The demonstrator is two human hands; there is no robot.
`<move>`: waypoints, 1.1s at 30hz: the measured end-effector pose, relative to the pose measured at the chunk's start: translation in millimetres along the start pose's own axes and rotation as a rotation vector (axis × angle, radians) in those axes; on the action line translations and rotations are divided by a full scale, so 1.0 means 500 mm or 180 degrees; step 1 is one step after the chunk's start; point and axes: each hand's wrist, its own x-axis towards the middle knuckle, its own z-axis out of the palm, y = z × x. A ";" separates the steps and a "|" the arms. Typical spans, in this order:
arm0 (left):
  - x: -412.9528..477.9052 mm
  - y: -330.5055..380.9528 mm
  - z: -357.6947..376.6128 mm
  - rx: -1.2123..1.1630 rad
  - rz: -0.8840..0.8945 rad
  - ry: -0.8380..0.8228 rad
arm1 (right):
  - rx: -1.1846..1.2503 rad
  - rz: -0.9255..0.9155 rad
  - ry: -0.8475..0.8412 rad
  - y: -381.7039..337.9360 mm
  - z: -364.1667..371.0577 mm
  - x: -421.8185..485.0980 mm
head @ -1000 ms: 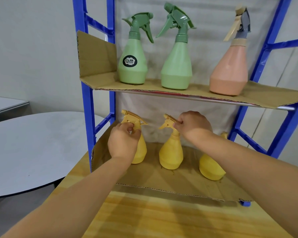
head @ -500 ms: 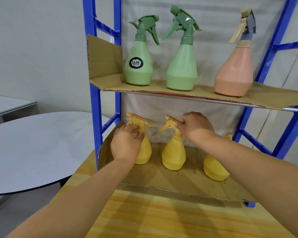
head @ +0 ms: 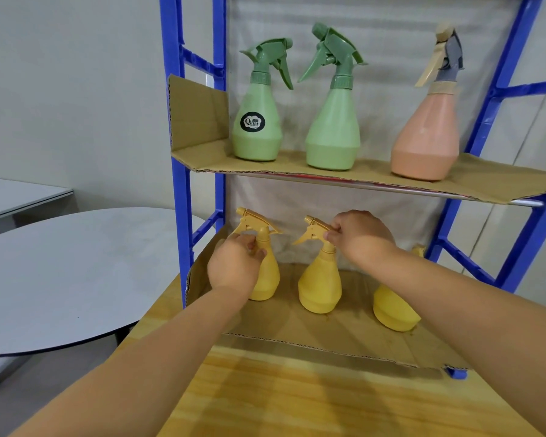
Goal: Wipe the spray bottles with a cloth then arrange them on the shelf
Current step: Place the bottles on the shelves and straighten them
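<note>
Three yellow spray bottles stand on the lower cardboard-lined shelf. My left hand grips the neck of the left yellow bottle. My right hand pinches the spray head of the middle yellow bottle. My right forearm hides most of the third yellow bottle. On the upper shelf stand a green bottle with a black label, a plain green bottle and a pink bottle. No cloth is in view.
The shelf unit has a blue frame and stands on a wooden table. A round grey table lies to the left, with another grey table behind it. A pale wall is at the back.
Both hands have stayed on the same two yellow bottles. My left hand has slid a little lower on the neck, so the left bottle's spray head shows fully. The view has shifted slightly.
</note>
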 end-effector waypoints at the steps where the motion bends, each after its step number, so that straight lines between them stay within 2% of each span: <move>1: 0.001 -0.002 0.000 0.0034 0.0001 -0.0010 | -0.0041 -0.0015 -0.0026 -0.001 -0.004 -0.001; 6: 0.001 0.001 -0.002 0.0047 0.0020 -0.0046 | 0.0033 -0.0079 0.0077 0.026 -0.042 -0.024; 9: 0.001 0.005 -0.006 -0.0085 -0.0031 -0.0138 | -0.0004 -0.0331 0.0334 0.078 -0.059 -0.053; 12: 0.000 0.006 -0.004 -0.0187 -0.0020 -0.0185 | 0.0072 -0.0421 0.0354 0.138 -0.072 -0.080; 17: -0.009 0.010 0.003 -0.0459 -0.0169 -0.0088 | 0.0022 -0.0431 -0.0255 0.214 -0.081 -0.109; 20: -0.010 0.013 0.007 -0.0421 -0.0226 -0.0011 | 0.0279 -0.0386 -0.0498 0.234 -0.067 -0.123; 25: -0.009 0.021 0.009 -0.0178 -0.0206 0.0057 | 0.0189 -0.0411 -0.0123 0.254 -0.056 -0.115; 29: -0.018 0.030 0.003 -0.0172 -0.0215 0.0062 | -0.0014 -0.0123 0.0172 0.256 -0.052 -0.101; 33: -0.056 0.058 -0.007 -0.0465 -0.0323 0.0550 | -0.0113 -0.0032 0.0343 0.245 -0.045 -0.088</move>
